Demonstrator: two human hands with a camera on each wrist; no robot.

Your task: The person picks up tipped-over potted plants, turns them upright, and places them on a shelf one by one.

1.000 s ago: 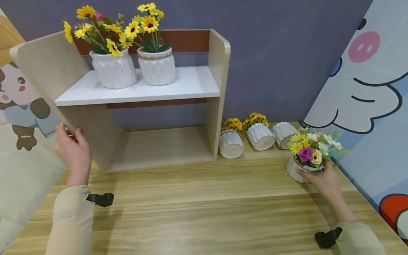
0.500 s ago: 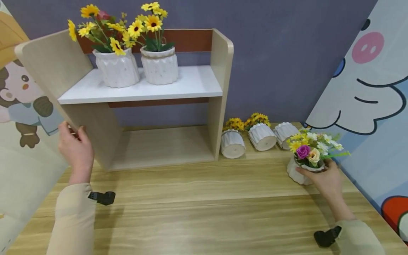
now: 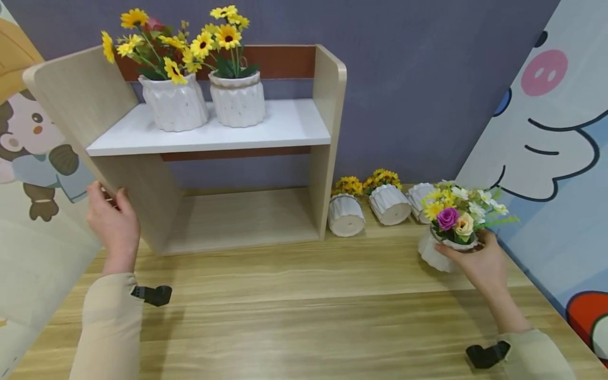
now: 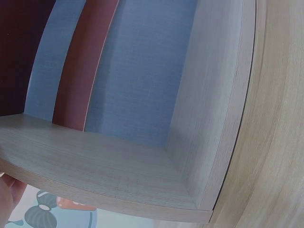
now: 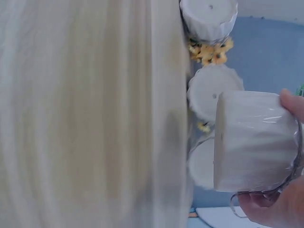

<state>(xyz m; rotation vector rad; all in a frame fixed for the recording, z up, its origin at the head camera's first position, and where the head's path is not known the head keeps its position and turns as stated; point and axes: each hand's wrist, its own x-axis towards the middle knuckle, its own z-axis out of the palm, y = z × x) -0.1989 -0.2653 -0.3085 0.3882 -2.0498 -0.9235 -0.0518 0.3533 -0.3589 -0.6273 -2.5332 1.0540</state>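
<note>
Purple-rose flowerpot (image 3: 433,254) slightly farther left

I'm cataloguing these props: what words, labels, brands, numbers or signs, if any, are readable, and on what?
None can be read in any view. The flower pots, shelf and table show no lettering; the wall pictures show only cartoon drawings.
If the black wrist devices bear print, it is too small to read.

A white pot (image 5: 256,142) is gripped near its rim by the right hand (image 5: 279,205). On the far side, three more pots are lined up, bases turned near: a left pot (image 5: 210,16), a middle pot (image 5: 213,92) and a right pot (image 5: 202,164), which is partly hidden by the held one. Yellow flowers (image 5: 210,53) are seen between left and middle.
</note>
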